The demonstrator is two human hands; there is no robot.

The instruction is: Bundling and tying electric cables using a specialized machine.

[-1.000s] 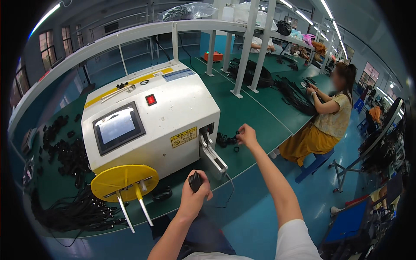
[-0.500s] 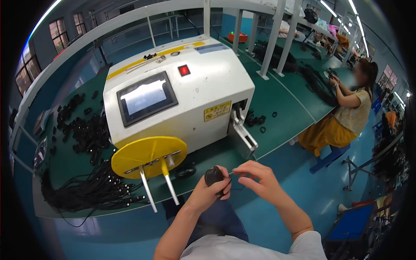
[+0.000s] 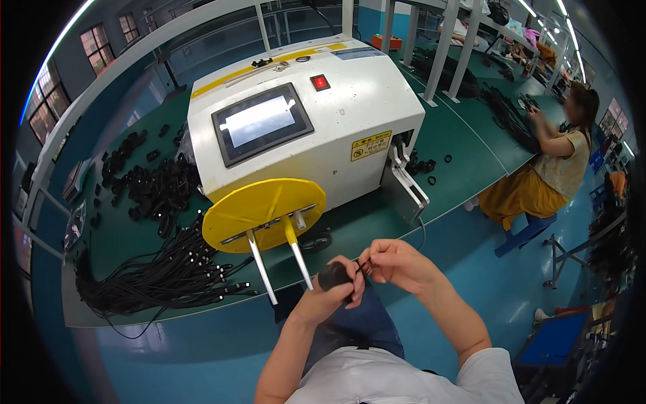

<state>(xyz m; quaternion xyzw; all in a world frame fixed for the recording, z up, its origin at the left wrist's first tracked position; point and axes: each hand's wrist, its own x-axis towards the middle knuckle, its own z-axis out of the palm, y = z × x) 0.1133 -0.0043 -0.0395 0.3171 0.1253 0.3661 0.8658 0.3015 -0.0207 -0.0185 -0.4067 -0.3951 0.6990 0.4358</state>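
My left hand [image 3: 321, 301] is closed around a small bundle of coiled black cable [image 3: 332, 277], held above my lap just off the table's front edge. To the right of it, my right hand [image 3: 402, 266] pinches a thin black strand [image 3: 364, 265] that runs from the bundle. Whether this is the cable's end or a tie, I cannot make out. The fingertips of both hands almost meet. Just beyond my left hand is a yellow disc [image 3: 262, 205] with projecting rods, on the front of a white machine [image 3: 330, 135].
Black cables [image 3: 148, 276] with bright connector ends lie on the green table [image 3: 370, 215] at left, below a heap of small black parts [image 3: 151, 192]. A metal arm [image 3: 408, 183] juts from the machine's right side. A co-worker [image 3: 562, 148] sits farther right, handling dark items.
My right hand has closed on the strand and come close to the bundle in my left hand. The whole view has shifted, so the machine appears farther right and higher.
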